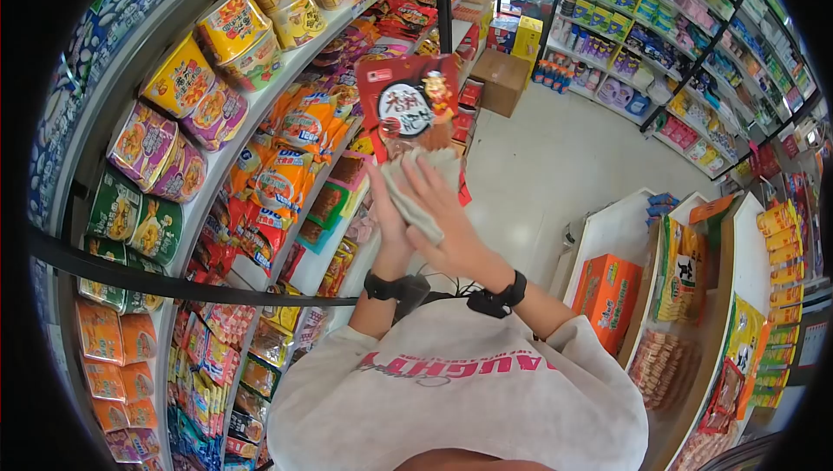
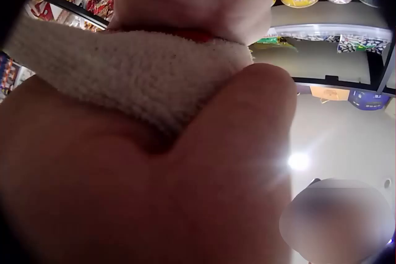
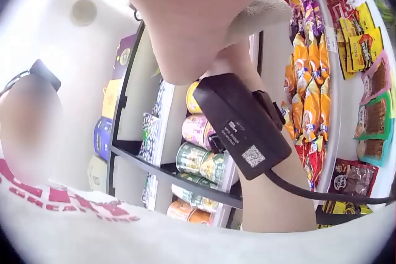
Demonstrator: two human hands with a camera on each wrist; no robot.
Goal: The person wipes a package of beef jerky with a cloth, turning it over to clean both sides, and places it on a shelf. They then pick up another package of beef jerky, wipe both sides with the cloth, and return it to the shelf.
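Note:
A red snack packet (image 1: 406,102) with a clear lower window is held up before the shelves in the head view. My left hand (image 1: 388,215) grips its lower end; most of those fingers are hidden behind the packet and cloth. My right hand (image 1: 444,215) lies over the lower part with straight fingers, pressing a pale grey cloth (image 1: 449,166) against the packet. In the left wrist view, the fuzzy cloth (image 2: 148,75) sits between the two hands, and a sliver of red shows above it. Cloth (image 3: 266,11) also shows beside the right hand in the right wrist view.
To the left run shelves with noodle tubs (image 1: 178,76), orange noodle bags (image 1: 282,180) and small snack packets. A lower shelf unit (image 1: 607,211) with an orange box (image 1: 605,297) stands at the right. A cardboard box (image 1: 501,81) sits on the floor ahead.

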